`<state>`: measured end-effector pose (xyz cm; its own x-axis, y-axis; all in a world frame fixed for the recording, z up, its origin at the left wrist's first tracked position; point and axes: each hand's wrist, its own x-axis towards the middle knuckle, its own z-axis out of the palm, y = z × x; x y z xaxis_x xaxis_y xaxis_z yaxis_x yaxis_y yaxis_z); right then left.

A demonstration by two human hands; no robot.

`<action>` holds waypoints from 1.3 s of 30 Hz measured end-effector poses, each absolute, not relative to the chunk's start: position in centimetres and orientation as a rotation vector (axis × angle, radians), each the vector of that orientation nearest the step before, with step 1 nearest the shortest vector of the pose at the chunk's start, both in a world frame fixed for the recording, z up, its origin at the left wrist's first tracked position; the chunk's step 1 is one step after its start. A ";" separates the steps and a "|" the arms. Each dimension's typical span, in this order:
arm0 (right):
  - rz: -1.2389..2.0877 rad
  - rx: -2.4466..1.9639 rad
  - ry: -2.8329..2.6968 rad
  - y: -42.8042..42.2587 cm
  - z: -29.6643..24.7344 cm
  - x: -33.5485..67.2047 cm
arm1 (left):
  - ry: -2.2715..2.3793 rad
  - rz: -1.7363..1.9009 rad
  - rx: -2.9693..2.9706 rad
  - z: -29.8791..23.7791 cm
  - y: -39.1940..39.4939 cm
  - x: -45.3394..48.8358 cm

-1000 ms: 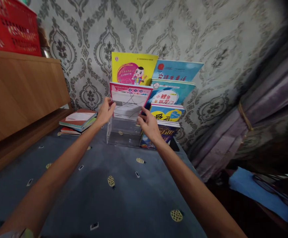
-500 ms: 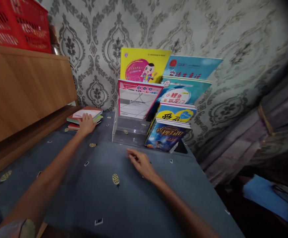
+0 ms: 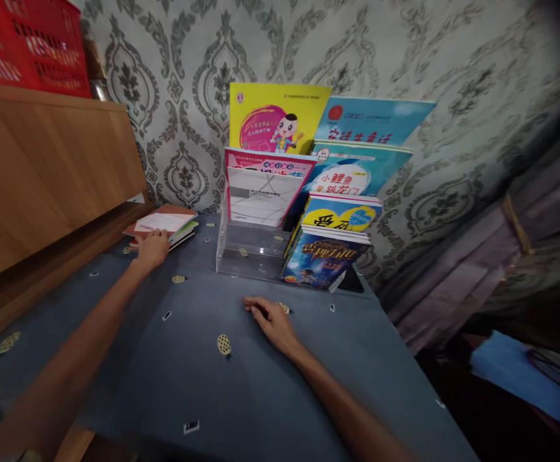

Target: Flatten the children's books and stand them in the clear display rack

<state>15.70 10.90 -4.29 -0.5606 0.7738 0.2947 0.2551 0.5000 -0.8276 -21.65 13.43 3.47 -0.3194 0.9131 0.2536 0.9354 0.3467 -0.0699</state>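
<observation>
My left hand (image 3: pixel 152 249) reaches to a low stack of books (image 3: pixel 164 221) at the left of the bed, its fingers closed on the near edge of the top book. My right hand (image 3: pixel 271 319) lies palm down on the blue cloth (image 3: pixel 241 385), fingers loosely stretched and holding nothing. Behind it stands a clear tiered book stand (image 3: pixel 248 251). Its left column holds a pink and white book (image 3: pixel 263 192) and a yellow book (image 3: pixel 277 119), with two lower tiers bare. Its right column holds several blue and yellow books (image 3: pixel 342 215).
A wooden cabinet (image 3: pixel 43 173) runs along the left, with a red crate (image 3: pixel 24 45) on top. Patterned wallpaper is behind the stand. Purple curtains (image 3: pixel 516 244) hang at the right, with a blue item (image 3: pixel 525 378) below them.
Both hands left the pink and white book in the stand. My left hand moved to the book stack at the left and closed on its edge; my right hand dropped onto the cloth.
</observation>
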 end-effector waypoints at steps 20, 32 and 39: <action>0.991 -0.853 -2.090 10.6 -3.5 15.7 | -2.333 -0.012 -1.619 6.7 11.7 -19.2; 0.980 -0.871 -2.081 10.6 -3.7 15.7 | -2.199 -0.078 -1.699 3.5 8.8 -20.6; 0.976 -0.859 -2.094 10.8 -3.8 15.8 | -2.251 0.011 -1.720 4.5 7.3 -21.2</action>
